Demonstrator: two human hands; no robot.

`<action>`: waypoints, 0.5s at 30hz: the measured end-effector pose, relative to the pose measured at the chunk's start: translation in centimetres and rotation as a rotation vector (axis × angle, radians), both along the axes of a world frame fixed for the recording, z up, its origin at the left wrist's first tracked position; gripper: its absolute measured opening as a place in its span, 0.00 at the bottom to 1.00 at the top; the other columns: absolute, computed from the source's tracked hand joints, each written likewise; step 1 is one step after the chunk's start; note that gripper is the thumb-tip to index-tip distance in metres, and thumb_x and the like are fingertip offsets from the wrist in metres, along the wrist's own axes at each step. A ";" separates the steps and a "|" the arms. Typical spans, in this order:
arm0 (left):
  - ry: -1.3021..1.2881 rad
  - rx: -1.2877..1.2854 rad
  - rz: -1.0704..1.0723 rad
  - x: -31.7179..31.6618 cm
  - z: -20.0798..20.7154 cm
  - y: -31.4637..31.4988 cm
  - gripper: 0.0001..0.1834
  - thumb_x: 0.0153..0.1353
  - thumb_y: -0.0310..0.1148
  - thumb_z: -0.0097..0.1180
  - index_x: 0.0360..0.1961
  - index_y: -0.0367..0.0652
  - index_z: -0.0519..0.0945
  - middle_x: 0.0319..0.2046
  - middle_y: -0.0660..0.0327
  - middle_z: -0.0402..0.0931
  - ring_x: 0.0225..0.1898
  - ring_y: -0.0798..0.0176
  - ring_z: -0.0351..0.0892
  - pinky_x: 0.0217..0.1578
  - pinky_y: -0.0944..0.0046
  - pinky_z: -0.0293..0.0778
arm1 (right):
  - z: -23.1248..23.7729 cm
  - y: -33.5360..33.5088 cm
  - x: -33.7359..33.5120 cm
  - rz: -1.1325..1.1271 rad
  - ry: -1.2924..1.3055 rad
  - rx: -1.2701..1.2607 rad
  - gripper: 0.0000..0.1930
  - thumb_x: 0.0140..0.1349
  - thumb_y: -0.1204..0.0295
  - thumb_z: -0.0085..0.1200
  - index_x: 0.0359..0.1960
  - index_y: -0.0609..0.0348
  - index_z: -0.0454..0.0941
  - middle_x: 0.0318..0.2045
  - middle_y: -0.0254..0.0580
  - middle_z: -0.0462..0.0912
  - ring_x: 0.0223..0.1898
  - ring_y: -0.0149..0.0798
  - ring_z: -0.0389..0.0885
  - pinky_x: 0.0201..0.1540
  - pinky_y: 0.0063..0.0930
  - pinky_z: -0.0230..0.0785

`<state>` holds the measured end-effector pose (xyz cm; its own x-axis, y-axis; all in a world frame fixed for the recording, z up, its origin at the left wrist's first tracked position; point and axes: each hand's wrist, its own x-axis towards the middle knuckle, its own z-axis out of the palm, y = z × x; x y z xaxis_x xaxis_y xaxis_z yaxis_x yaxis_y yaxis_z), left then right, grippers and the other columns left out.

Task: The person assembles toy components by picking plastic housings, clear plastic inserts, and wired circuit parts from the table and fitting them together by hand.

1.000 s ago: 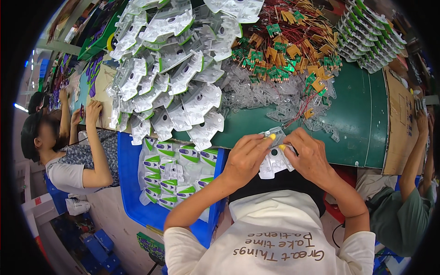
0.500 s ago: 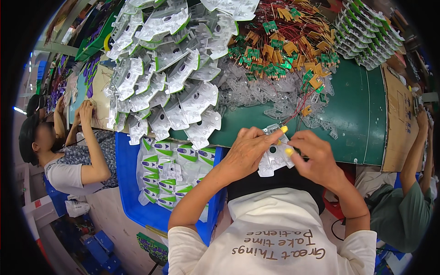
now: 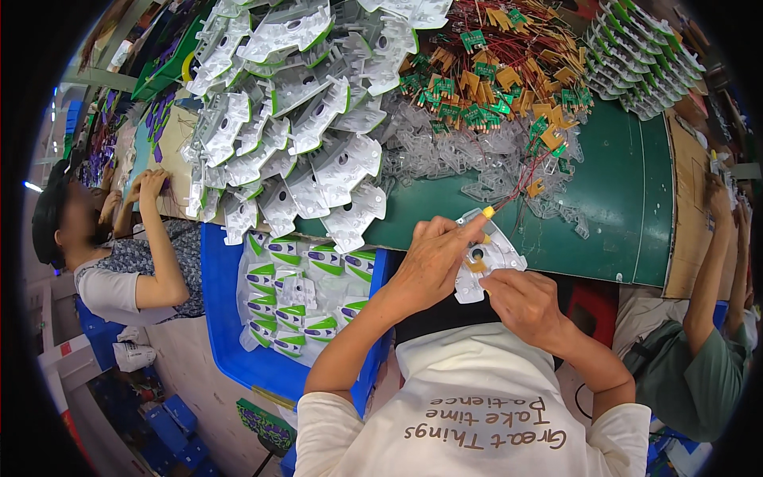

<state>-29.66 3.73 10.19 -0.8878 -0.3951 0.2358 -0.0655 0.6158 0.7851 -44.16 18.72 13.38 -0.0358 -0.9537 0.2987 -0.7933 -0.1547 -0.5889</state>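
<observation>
Gripping pale plastic shell (image 3: 501,251) in left hand (image 3: 433,258), fingers closed along side, at table's (image 3: 612,230) near edge. Right hand (image 3: 520,302) curled beside small tan piece (image 3: 477,267), can't tell if pinching. Brace shell, keep piece level, press gently!

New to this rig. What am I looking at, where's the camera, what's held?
No robot: these are a person's bare hands. The camera is the left of two fisheyes worn on the head, looking down, so straight edges bend.

The left hand holds a white plastic shell. The right hand has its fingertips at the shell's lower part; whether they pinch anything is unclear.

On the green table lie heaped white-and-green shells, clear plastic parts and green circuit boards among red wires. A blue bin below holds more white-and-green parts.
</observation>
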 end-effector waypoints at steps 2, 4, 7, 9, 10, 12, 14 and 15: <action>-0.014 0.029 -0.005 0.0 0.1 -0.4 0.34 0.59 0.18 0.50 0.68 0.41 0.60 0.46 0.61 0.80 0.43 0.56 0.69 0.47 0.58 0.59 | -0.4 -0.1 -0.2 0.024 -0.022 -0.026 0.11 0.45 0.82 0.62 0.33 0.63 0.81 0.33 0.40 0.81 0.27 0.38 0.82 0.28 0.29 0.75; -0.030 0.059 -0.008 0.1 0.2 -0.4 0.33 0.60 0.18 0.49 0.68 0.41 0.60 0.46 0.61 0.80 0.43 0.57 0.69 0.48 0.58 0.59 | -0.3 0.0 -0.2 0.051 -0.046 -0.051 0.11 0.44 0.82 0.62 0.32 0.63 0.81 0.33 0.41 0.81 0.27 0.37 0.82 0.28 0.29 0.75; -0.032 0.061 0.007 0.1 -0.1 -0.4 0.32 0.61 0.19 0.48 0.68 0.40 0.61 0.47 0.62 0.80 0.43 0.57 0.68 0.48 0.59 0.59 | 0.5 0.0 -0.6 0.006 -0.150 0.004 0.10 0.45 0.83 0.62 0.32 0.62 0.81 0.33 0.41 0.82 0.27 0.37 0.82 0.28 0.27 0.75; -0.019 0.063 0.010 -0.1 -0.1 -0.3 0.31 0.61 0.19 0.48 0.68 0.40 0.62 0.46 0.61 0.81 0.43 0.57 0.68 0.47 0.59 0.59 | 0.6 0.6 -1.6 -0.155 -0.203 -0.038 0.11 0.48 0.83 0.61 0.35 0.61 0.79 0.29 0.41 0.81 0.24 0.34 0.81 0.25 0.26 0.72; -0.013 0.061 0.000 -0.3 -0.1 -0.2 0.31 0.61 0.19 0.48 0.68 0.40 0.62 0.46 0.61 0.81 0.43 0.57 0.68 0.47 0.59 0.59 | 0.4 1.0 -2.0 -0.165 -0.196 -0.042 0.11 0.48 0.83 0.61 0.35 0.61 0.79 0.29 0.41 0.81 0.24 0.34 0.81 0.25 0.26 0.72; 0.004 0.071 0.032 -0.7 0.0 -0.1 0.28 0.62 0.20 0.48 0.65 0.39 0.65 0.45 0.61 0.81 0.41 0.57 0.69 0.47 0.59 0.59 | -1.1 2.0 -2.6 -0.429 -0.379 0.260 0.13 0.52 0.83 0.60 0.39 0.61 0.76 0.24 0.41 0.80 0.21 0.33 0.79 0.23 0.26 0.70; 0.016 0.082 0.030 -0.6 0.0 0.0 0.28 0.60 0.19 0.49 0.63 0.39 0.68 0.44 0.59 0.81 0.41 0.56 0.70 0.46 0.58 0.60 | -1.7 1.7 -1.9 -0.387 -0.420 0.165 0.12 0.54 0.82 0.58 0.40 0.61 0.74 0.22 0.41 0.78 0.20 0.36 0.78 0.23 0.29 0.70; 0.007 0.093 0.067 -0.4 0.1 0.1 0.27 0.59 0.17 0.50 0.62 0.39 0.70 0.42 0.58 0.81 0.40 0.55 0.72 0.46 0.57 0.61 | -2.3 1.7 -1.7 -0.355 -0.390 0.090 0.11 0.54 0.82 0.57 0.40 0.61 0.74 0.22 0.42 0.78 0.20 0.36 0.79 0.24 0.30 0.70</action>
